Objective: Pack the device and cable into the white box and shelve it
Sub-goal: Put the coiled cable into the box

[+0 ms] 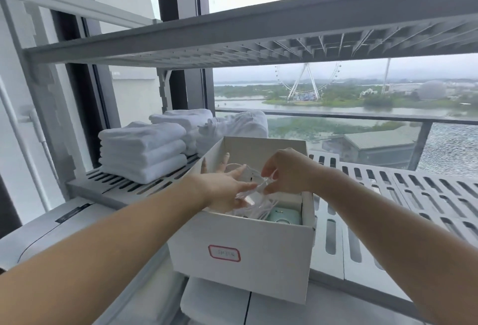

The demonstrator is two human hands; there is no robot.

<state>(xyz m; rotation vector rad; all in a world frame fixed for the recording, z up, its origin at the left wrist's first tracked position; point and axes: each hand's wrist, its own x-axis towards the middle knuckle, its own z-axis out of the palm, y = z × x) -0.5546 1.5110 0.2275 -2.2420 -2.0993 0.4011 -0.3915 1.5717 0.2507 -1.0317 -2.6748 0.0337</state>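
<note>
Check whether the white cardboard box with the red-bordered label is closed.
No, the white cardboard box is open-topped, showing the pale green device inside while the right hand pinches the thin white cable.

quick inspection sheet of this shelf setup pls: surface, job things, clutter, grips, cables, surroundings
surface: slotted shelf, with the white box standing on it
job's things: box open on top, red-framed label on its near side; mint device lies inside at the near right
clutter: folded towels stacked left of the box; cloth bundle behind
grip: left hand has its fingers spread, with the cable across them; right hand pinches the cable over the box
cables: white cable bunched, partly down in the box
surroundings: upper shelf overhead; window behind, Ferris wheel outside
</note>
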